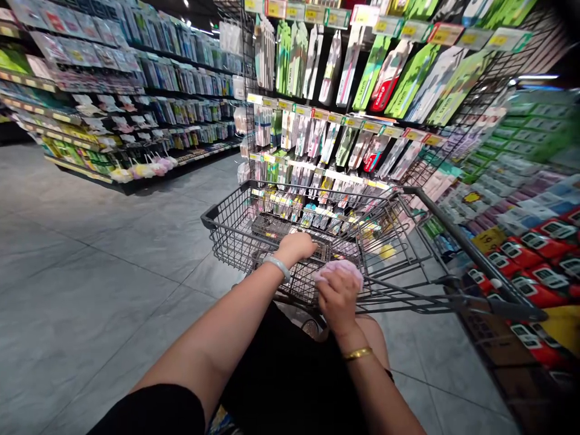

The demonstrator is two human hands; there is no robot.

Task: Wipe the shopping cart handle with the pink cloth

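Note:
My right hand [338, 299], with a gold bracelet [357, 353] at its wrist, is closed on a crumpled pink cloth [339, 273] beside the near side of a shopping cart [235, 241]. Over the cart's wire basket reaches my left hand [296, 246], wearing a pale bangle [278, 269]. Its fingers are curled and turned away from me, so what they hold, if anything, is hidden. Dark flat items [272, 227] show through the wires near the far side of the basket.
Behind the cart stands a rack of packaged toothbrushes [371, 78] with price tags. The cart's handle [475, 248] points right, near stacked red packages [539, 254]. Shelves of hanging goods [181, 78] line the left, beyond grey floor tiles [113, 272].

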